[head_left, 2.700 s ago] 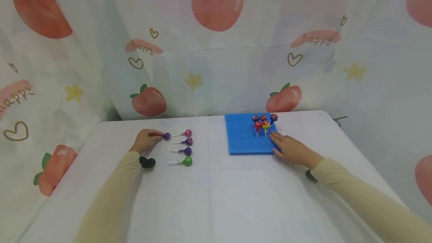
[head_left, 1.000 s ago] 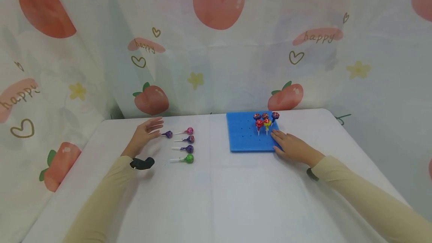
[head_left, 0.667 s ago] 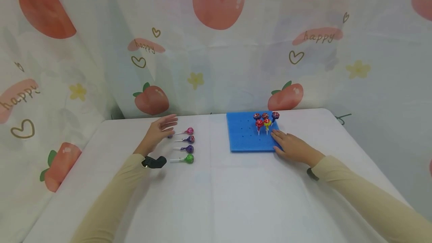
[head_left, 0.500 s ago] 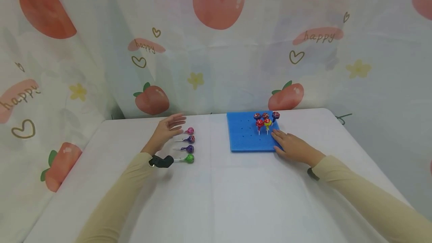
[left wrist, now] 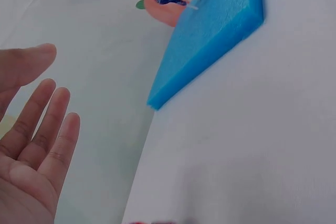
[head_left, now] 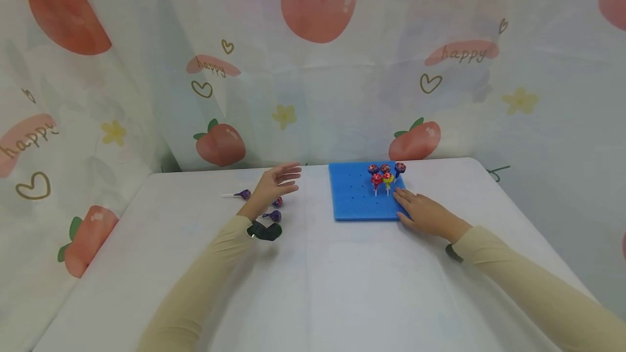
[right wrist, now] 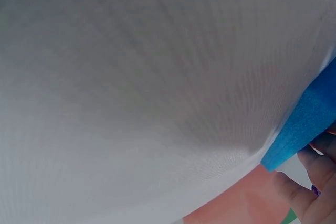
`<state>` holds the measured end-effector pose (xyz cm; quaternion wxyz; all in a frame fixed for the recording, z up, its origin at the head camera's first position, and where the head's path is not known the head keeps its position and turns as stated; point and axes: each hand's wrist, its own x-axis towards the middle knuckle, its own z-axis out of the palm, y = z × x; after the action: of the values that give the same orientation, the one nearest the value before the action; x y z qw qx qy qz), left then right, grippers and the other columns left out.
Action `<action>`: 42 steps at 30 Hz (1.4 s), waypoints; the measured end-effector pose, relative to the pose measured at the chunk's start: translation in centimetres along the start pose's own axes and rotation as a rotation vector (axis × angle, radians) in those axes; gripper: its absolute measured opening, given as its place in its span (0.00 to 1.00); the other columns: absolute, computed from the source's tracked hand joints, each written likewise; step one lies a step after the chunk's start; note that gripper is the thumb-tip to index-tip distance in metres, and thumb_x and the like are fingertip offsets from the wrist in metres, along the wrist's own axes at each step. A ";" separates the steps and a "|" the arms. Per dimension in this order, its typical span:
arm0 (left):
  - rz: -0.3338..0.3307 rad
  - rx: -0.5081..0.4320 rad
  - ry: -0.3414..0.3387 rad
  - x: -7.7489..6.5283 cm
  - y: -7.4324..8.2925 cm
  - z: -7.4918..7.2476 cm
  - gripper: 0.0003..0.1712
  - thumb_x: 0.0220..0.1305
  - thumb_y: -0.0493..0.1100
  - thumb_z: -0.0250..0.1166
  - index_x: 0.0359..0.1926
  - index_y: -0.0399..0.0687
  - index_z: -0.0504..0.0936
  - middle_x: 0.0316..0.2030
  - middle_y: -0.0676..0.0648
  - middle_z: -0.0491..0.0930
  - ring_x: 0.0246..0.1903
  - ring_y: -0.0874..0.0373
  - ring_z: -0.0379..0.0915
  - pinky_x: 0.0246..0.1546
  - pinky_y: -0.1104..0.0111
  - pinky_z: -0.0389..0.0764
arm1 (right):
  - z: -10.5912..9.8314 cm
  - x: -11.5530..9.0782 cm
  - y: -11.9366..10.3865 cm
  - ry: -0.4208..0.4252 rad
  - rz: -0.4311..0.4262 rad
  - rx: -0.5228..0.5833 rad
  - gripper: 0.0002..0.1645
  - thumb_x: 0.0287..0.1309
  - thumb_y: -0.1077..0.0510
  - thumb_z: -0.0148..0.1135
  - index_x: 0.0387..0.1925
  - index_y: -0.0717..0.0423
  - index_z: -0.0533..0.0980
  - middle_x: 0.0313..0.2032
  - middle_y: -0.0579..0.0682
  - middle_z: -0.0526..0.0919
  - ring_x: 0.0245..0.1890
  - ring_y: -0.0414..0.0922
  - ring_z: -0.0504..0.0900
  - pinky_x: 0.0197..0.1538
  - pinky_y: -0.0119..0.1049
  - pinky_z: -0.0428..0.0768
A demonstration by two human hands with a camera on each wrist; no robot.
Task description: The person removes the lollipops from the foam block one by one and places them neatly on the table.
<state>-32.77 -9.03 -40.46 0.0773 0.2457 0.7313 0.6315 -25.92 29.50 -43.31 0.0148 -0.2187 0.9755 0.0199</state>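
My left hand [head_left: 276,186] hovers above the lollipops on the left of the table, fingers spread and nothing in the palm. A purple lollipop [head_left: 244,194] lies behind it with its stick pointing left. Below the hand show another lollipop [head_left: 277,202] in a red and purple wrapper and a dark purple lollipop [head_left: 275,215]. The pink lollipop is hidden by the hand, and the green one is mostly covered by the wrist camera. My right hand [head_left: 423,213] rests with extended fingers against the right edge of a blue foam board [head_left: 352,208].
Several lollipops stand upright in the back right part of the board, among them a red lollipop [head_left: 376,179] and a yellow lollipop [head_left: 388,178]. Rows of small holes dot the rest of it. A white cloth [head_left: 342,287] covers the table; a printed curtain [head_left: 342,102] hangs behind.
My left hand let go of the purple lollipop, leaving it lying on the table, then moved right over the row of lollipops. The right hand stayed at the board.
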 end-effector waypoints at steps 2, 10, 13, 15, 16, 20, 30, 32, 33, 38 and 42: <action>0.016 -0.007 -0.008 0.6 -0.2 0.8 0.32 0.59 0.28 0.61 0.66 0.37 0.64 0.62 0.33 0.68 0.62 0.42 0.66 0.61 0.60 0.72 | 0.0 0.0 0.0 0.003 -0.001 0.001 0.36 0.63 0.50 0.52 0.64 0.70 0.61 0.66 0.68 0.62 0.66 0.63 0.62 0.62 0.59 0.67; 0.019 -0.048 -0.010 2.8 -1.4 3.8 0.27 0.61 0.29 0.59 0.63 0.36 0.68 0.59 0.32 0.71 0.60 0.40 0.69 0.57 0.62 0.75 | -0.1 -0.1 0.0 0.010 -0.007 0.004 0.36 0.63 0.50 0.52 0.64 0.70 0.61 0.65 0.68 0.63 0.66 0.64 0.63 0.62 0.59 0.68; 0.005 -0.047 -0.013 3.5 -1.8 4.9 0.27 0.62 0.29 0.59 0.62 0.35 0.68 0.59 0.32 0.71 0.59 0.41 0.70 0.58 0.62 0.74 | -0.1 -0.1 -0.1 0.008 -0.009 0.006 0.36 0.63 0.50 0.53 0.64 0.70 0.62 0.65 0.68 0.63 0.66 0.64 0.62 0.62 0.59 0.67; -0.011 -0.050 -0.018 3.9 -2.0 5.6 0.26 0.62 0.30 0.59 0.62 0.35 0.68 0.59 0.31 0.71 0.59 0.41 0.70 0.58 0.62 0.74 | -0.1 -0.1 -0.1 0.004 -0.007 0.006 0.36 0.63 0.50 0.53 0.64 0.70 0.61 0.66 0.68 0.63 0.66 0.64 0.62 0.62 0.59 0.67; -0.017 -0.054 -0.020 4.1 -2.1 5.9 0.26 0.62 0.30 0.59 0.62 0.35 0.68 0.59 0.31 0.71 0.59 0.42 0.70 0.59 0.61 0.73 | -0.1 -0.2 -0.1 0.002 -0.006 0.005 0.36 0.63 0.50 0.53 0.64 0.70 0.61 0.66 0.68 0.62 0.66 0.63 0.62 0.62 0.59 0.67; -0.033 -0.059 -0.027 4.9 -2.6 7.2 0.27 0.62 0.30 0.59 0.63 0.35 0.68 0.60 0.31 0.70 0.59 0.41 0.70 0.59 0.60 0.73 | 0.0 -0.2 0.0 0.001 -0.001 0.004 0.36 0.63 0.50 0.53 0.64 0.70 0.61 0.66 0.68 0.62 0.66 0.63 0.62 0.62 0.59 0.67; -0.057 -0.038 -0.028 6.5 -3.2 10.4 0.26 0.62 0.31 0.60 0.62 0.39 0.70 0.58 0.37 0.74 0.57 0.46 0.74 0.57 0.64 0.75 | -0.2 -0.3 -0.1 0.010 -0.007 0.001 0.35 0.63 0.50 0.53 0.64 0.70 0.62 0.65 0.68 0.63 0.66 0.63 0.63 0.62 0.59 0.68; -0.054 -0.033 -0.026 6.6 -3.2 10.9 0.25 0.62 0.32 0.60 0.61 0.40 0.71 0.58 0.37 0.74 0.57 0.47 0.74 0.57 0.63 0.75 | -0.2 -0.3 -0.1 0.011 -0.008 0.005 0.35 0.63 0.50 0.53 0.64 0.70 0.62 0.65 0.68 0.63 0.66 0.64 0.63 0.61 0.59 0.68; -0.054 -0.032 -0.026 6.7 -3.2 11.1 0.25 0.62 0.32 0.60 0.61 0.40 0.71 0.58 0.38 0.75 0.57 0.47 0.74 0.57 0.63 0.75 | -0.2 -0.3 -0.1 0.011 -0.008 0.008 0.35 0.63 0.50 0.53 0.64 0.70 0.62 0.65 0.68 0.63 0.65 0.64 0.63 0.61 0.59 0.68; -0.062 -0.016 -0.012 7.0 -3.2 12.1 0.24 0.62 0.33 0.61 0.60 0.40 0.72 0.57 0.39 0.76 0.56 0.48 0.75 0.57 0.64 0.76 | -0.3 -0.3 -0.1 0.010 -0.007 0.018 0.35 0.63 0.50 0.53 0.64 0.70 0.61 0.65 0.68 0.63 0.66 0.64 0.62 0.62 0.59 0.67; -0.080 0.002 -0.014 7.5 -3.4 12.7 0.24 0.61 0.34 0.62 0.59 0.43 0.74 0.56 0.41 0.77 0.55 0.50 0.75 0.56 0.65 0.76 | -0.2 -0.2 0.0 0.009 -0.008 0.018 0.36 0.63 0.50 0.53 0.64 0.70 0.61 0.66 0.68 0.63 0.66 0.63 0.62 0.62 0.59 0.67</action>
<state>-34.80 5.40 -44.70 0.1073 0.2207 0.7406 0.6255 -25.72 29.56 -43.08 0.0127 -0.2223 0.9748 0.0101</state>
